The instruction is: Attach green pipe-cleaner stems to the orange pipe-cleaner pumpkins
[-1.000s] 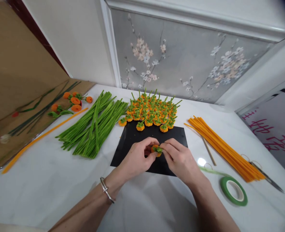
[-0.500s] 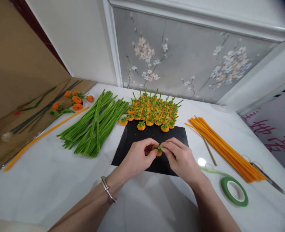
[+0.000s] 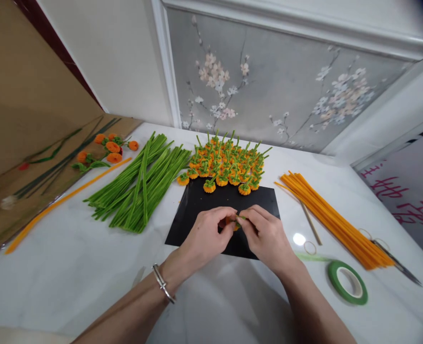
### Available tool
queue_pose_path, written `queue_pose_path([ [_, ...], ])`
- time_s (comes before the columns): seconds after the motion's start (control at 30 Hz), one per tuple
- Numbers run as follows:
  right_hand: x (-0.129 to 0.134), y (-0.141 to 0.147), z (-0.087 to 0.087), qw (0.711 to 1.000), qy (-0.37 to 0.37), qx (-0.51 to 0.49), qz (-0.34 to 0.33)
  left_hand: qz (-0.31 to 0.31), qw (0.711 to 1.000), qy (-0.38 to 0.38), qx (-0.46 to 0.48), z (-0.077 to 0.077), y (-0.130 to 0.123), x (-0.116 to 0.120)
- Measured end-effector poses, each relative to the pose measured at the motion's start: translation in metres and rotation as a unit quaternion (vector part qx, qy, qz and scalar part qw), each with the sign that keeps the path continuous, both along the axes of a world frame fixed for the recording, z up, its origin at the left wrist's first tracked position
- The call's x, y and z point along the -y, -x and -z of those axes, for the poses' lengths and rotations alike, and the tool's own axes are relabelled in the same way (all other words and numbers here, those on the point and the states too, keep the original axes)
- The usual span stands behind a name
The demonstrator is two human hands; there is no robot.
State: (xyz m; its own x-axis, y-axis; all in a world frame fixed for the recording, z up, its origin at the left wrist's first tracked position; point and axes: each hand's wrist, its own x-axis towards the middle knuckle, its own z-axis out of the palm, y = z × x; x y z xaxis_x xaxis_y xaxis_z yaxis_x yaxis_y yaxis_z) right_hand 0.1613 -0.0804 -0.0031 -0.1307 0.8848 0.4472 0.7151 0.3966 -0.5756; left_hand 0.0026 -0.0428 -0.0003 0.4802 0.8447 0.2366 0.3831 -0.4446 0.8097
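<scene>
Over a black mat (image 3: 211, 200), my left hand (image 3: 209, 231) and my right hand (image 3: 267, 234) meet at their fingertips. Between them is a small orange pipe-cleaner flower (image 3: 237, 226) with a green top, mostly covered by fingers. My left hand pinches the flower from its left side, while the right thumb and forefinger pinch its green part. Just beyond the mat stand several finished orange flowers (image 3: 229, 162) with green stems pointing up. Two or so of them sit on the mat's far edge.
Green pipe cleaners (image 3: 143, 184) lie to the left, beside a single orange one (image 3: 68, 203). At right are orange pipe cleaners (image 3: 333, 220), a thin stick (image 3: 311, 223), scissors (image 3: 399, 265) and green tape (image 3: 364, 291). Orange flowers (image 3: 114, 152) lie far left.
My hands have shifted very slightly at the flower, and the fingers now cover more of it. The tape's loose strip near my right wrist lies a little differently.
</scene>
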Motion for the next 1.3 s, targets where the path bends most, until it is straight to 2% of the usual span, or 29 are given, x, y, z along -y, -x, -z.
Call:
queue_pose_path([
  [0.2, -0.001, 0.004, -0.002, 0.998, 0.025, -0.030, 0.039, -0.014, 1.000, -0.025, -0.010, 0.000, 0.000, 0.000],
  [0.47, -0.001, -0.001, -0.007, 0.995, 0.057, -0.078, -0.001, -0.018, 1.000, 0.020, 0.012, 0.000, 0.002, -0.001],
  [0.77, -0.001, -0.003, -0.004, 0.998, 0.033, -0.044, -0.010, -0.040, 0.997, 0.043, 0.050, 0.003, 0.001, -0.001],
  [0.87, 0.000, -0.002, -0.004, 0.999, 0.037, -0.036, -0.012, -0.050, 0.998, 0.018, 0.044, 0.004, 0.000, 0.000],
  [1.0, 0.000, -0.001, -0.005, 0.998, 0.043, -0.049, -0.006, -0.053, 0.997, -0.053, 0.023, 0.006, -0.001, 0.002],
  [1.3, 0.002, 0.009, -0.004, 0.995, 0.029, -0.044, 0.087, -0.032, 0.986, -0.158, 0.052, 0.009, -0.003, 0.009],
])
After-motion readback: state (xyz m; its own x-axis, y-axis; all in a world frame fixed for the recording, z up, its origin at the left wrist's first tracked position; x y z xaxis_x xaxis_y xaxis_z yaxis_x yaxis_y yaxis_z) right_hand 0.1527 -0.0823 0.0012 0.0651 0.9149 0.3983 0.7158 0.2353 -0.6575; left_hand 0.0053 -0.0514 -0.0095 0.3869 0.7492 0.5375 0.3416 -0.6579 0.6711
